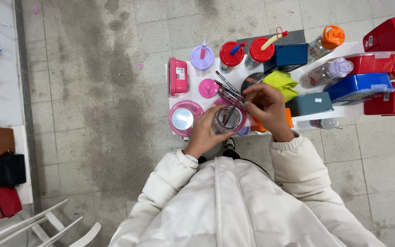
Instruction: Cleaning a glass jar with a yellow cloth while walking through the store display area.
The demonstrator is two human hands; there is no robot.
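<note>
My left hand (205, 132) grips a clear, open bottle (227, 120) from the side, held upright over the near edge of a small white table (344, 111). Pinched in my right hand (265, 110) is a bundle of thin straws or sticks (227, 90), their lower ends inside the bottle's mouth and their upper ends slanting up to the left. A pink round lid (208, 88) lies just beyond the bottle. A pink round container with a silvery centre (184, 119) sits to the left of my left hand.
The table is crowded with a pink lunch box (178, 76), lidded cups with straws (231, 54), a yellow cloth (281, 84), bottles (326, 72), and blue (360, 88) and red boxes (390, 34). Bags (5, 169) line a shelf at left. A white chair (46, 228) stands lower left on the tiled floor.
</note>
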